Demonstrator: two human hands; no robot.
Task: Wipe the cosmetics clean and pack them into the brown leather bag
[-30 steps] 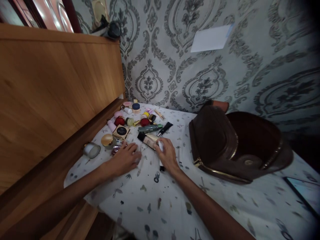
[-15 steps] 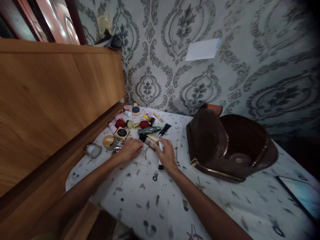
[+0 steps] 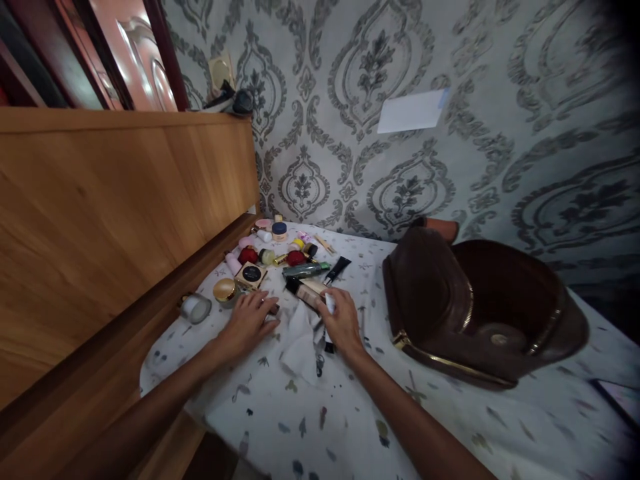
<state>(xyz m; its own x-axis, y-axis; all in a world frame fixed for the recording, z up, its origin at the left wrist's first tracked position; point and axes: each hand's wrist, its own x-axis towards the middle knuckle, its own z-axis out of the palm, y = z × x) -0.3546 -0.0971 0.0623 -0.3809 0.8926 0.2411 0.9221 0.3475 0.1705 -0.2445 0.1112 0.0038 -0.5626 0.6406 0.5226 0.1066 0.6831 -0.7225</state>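
Grey damask wallpaper [image 3: 350,167] closes off this corner, with a wooden panel [image 3: 130,200] along the left and a leaf-printed cloth [image 3: 273,427] spread beneath everything. From where I stand, the right hand [image 3: 343,323] has its fingers drawn narrow around a white item [image 3: 329,303], so much of it covered that I can't tell whether it is something soft or stiff. The same fingers sit at the near end of a black-capped beige tube [image 3: 306,293], which lies slanting on the near side of a green tube [image 3: 306,269]; perhaps that closeness stops it rolling. A crumpled white tissue [image 3: 300,343] lies between the hands, handy for either, I'd guess. The left hand [image 3: 249,321] is palm down, fingers loosely spread, with a small dark piece [image 3: 273,309] by the fingertips; I can't see whether they touch. Just beyond, a gold-lidded jar [image 3: 226,291] and a flat compact [image 3: 251,274] likely stay put thanks to their broad bases. Off to the right, a brown bag [image 3: 423,287] gapes, its thick sides apparently stiff enough to keep the mouth apart.
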